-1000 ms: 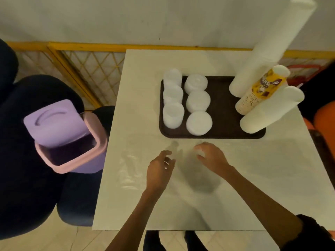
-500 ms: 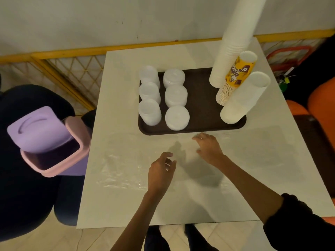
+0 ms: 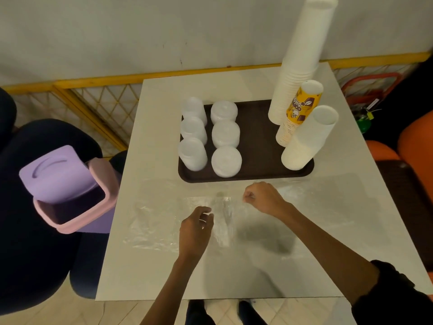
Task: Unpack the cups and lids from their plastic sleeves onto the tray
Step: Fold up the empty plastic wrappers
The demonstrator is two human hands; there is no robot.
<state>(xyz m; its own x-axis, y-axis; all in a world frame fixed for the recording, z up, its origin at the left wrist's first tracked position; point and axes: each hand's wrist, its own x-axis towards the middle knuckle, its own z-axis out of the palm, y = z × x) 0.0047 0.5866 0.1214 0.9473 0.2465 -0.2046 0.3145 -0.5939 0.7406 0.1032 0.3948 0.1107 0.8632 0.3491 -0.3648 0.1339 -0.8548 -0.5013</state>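
Right hand [image 3: 262, 199], curled, apparently pinches the clear plastic sleeve [image 3: 154, 221] lying flat along 9-to-3 o'clock; left hand [image 3: 195, 228], loosely curled and empty, hovers at its 7 o'clock

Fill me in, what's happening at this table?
Unpacking looks done. The tray holds six short white stacks on its left side and three tall cup stacks on its right. Empty clear plastic sleeves lie flattened on the table in front of it. The person's right hand pinches the plastic near the tray. The left hand is curled over it, grip unclear. An open purple bin sits beside the table.
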